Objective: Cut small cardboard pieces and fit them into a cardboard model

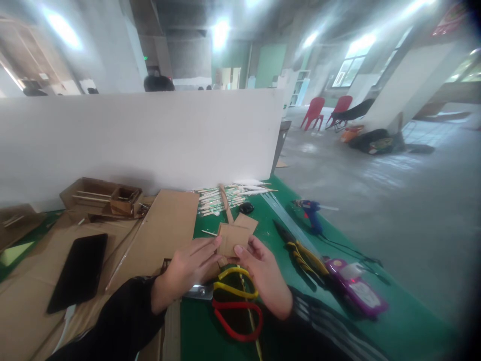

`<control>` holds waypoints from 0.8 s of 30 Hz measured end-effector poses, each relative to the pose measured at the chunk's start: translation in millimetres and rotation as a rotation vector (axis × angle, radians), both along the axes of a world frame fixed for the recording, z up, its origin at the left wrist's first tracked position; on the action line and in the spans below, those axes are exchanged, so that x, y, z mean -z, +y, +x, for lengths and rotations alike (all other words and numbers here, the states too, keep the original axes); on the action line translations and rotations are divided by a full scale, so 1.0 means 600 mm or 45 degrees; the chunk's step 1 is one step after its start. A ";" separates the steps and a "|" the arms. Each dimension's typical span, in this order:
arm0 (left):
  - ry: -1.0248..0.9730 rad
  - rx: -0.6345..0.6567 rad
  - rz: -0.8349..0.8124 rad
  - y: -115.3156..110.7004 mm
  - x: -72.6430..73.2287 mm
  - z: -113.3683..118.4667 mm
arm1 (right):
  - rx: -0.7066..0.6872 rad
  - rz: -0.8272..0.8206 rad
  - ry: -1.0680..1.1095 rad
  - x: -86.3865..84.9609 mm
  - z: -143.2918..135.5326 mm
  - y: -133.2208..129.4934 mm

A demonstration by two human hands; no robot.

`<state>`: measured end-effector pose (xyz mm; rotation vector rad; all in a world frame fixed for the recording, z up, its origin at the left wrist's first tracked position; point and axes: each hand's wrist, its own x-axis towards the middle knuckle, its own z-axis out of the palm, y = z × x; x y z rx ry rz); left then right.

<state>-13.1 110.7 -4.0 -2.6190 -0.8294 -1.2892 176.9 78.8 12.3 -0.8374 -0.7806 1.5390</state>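
Between my two hands is a small square cardboard piece (233,239), held up above the green tabletop. My left hand (191,265) grips its left edge with the fingertips. On the other side, my right hand (263,273) pinches the lower right edge, thumb on the near face. Just behind it shows a second small cardboard piece (247,223); whether it is joined to the first I cannot tell. A brown strip (226,203) runs away behind them. Below my hands lie scissors (237,321) with one yellow and one red handle loop, their blades partly hidden.
Long-nose pliers (306,253), a purple power strip (355,288) and a blue glue gun (311,215) lie to the right. Several thin sticks (218,200) are at the back. A black phone (78,273) rests on cardboard sheets (165,220) at left. A white partition (150,140) stands behind.
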 end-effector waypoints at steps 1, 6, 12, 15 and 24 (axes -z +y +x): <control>0.002 0.000 0.000 0.000 0.001 -0.001 | 0.005 -0.001 -0.006 0.000 0.000 0.000; 0.009 -0.001 -0.014 -0.001 0.000 -0.001 | 0.014 0.001 -0.013 0.000 0.001 0.001; -0.016 -0.015 -0.062 -0.002 -0.005 0.004 | -0.017 0.040 -0.019 0.002 0.002 0.001; -0.031 -0.020 -0.092 -0.002 -0.005 0.004 | -0.010 0.040 -0.012 0.004 0.002 0.002; -0.074 -0.025 -0.158 0.000 0.001 0.003 | 0.003 0.001 -0.006 0.001 0.001 0.000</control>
